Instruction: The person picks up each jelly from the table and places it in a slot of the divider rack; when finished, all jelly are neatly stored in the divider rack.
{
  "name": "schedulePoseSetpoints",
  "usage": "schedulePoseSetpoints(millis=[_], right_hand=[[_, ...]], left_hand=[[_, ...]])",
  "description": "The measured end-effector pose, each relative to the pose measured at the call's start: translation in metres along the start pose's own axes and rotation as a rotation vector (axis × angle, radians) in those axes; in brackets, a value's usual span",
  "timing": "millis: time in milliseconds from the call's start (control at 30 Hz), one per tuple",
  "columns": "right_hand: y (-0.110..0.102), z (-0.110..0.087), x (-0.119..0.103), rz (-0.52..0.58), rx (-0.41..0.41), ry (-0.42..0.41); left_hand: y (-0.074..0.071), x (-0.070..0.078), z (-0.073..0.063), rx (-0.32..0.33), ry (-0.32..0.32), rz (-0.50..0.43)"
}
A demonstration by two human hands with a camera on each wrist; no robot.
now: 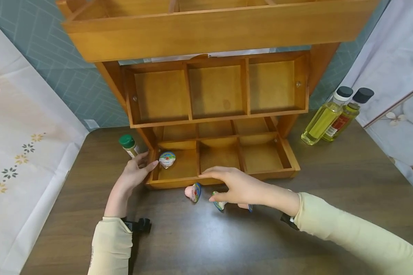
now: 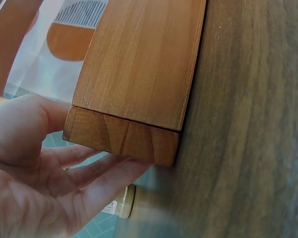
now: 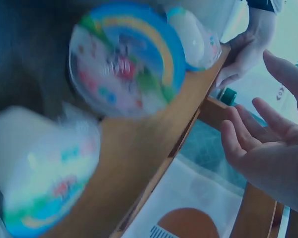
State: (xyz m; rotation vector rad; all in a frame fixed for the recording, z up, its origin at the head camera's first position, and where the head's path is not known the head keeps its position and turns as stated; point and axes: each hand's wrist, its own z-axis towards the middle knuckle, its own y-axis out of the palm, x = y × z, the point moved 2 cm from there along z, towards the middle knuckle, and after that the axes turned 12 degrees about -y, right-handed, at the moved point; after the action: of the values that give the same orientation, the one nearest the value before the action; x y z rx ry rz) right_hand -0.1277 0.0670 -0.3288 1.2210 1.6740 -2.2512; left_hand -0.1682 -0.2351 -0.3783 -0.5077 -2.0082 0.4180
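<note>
**Left hand point(image 1: 134, 175) on the wooden rack point(image 1: 206, 34), right hand point(image 1: 239, 186) over small cups**

The left hand grips the bottom tray point(image 1: 179, 184) of the rack near its front left corner, the thumb at the rim and the fingers along the outer side. The right hand is widely spread, holding nothing, above the bench point(image 1: 206, 248). One cup point(image 1: 166, 159) lies in the tray's left compartment. On the bench, in front of the tray, lie a tilted cup point(image 1: 193, 192) and two others, partly hidden below the right hand. A green-capped jar point(image 1: 127, 142) stands just beside the left hand; two bottles point(image 1: 321, 121) stand right of the rack.
</note>
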Motion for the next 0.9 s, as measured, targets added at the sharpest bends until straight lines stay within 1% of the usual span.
schedulePoseSetpoints(millis=[100, 200, 300, 400, 533, 600, 700, 833, 900], right_hand=[[0.009, -0.001, -0.004, -0.009, 0.034, 0.032], [0.019, 0.002, -0.006, -0.018, 0.081, 0.062], [0.029, 0.006, -0.006, -0.026, 0.106, 0.081], [0.037, 0.012, -0.004, -0.066, 0.109, 0.107], [0.045, 0.017, -0.002, -0.136, 0.087, 0.170], [0.050, 0.019, -0.003, -0.187, 0.064, 0.190], [0.056, 0.023, -0.007, -0.296, 0.050, 0.180], [0.065, 0.031, -0.014, -0.478, 0.059, 0.158], [0.069, 0.035, -0.017, -0.524, 0.064, 0.158]], left_hand=[[-0.001, 0.000, 0.000, 0.002, 0.003, -0.001], [0.000, 0.000, 0.000, 0.004, 0.006, 0.005], [0.001, 0.000, 0.001, 0.005, 0.003, 0.007], [0.001, 0.001, 0.003, 0.004, 0.001, 0.005], [0.002, 0.002, 0.003, 0.001, -0.001, 0.004], [0.002, 0.002, 0.002, -0.003, -0.003, 0.005], [0.001, 0.001, 0.001, -0.004, 0.000, 0.007], [-0.001, 0.000, 0.000, -0.001, 0.008, 0.004], [-0.001, -0.001, 0.000, 0.002, 0.012, 0.001]])
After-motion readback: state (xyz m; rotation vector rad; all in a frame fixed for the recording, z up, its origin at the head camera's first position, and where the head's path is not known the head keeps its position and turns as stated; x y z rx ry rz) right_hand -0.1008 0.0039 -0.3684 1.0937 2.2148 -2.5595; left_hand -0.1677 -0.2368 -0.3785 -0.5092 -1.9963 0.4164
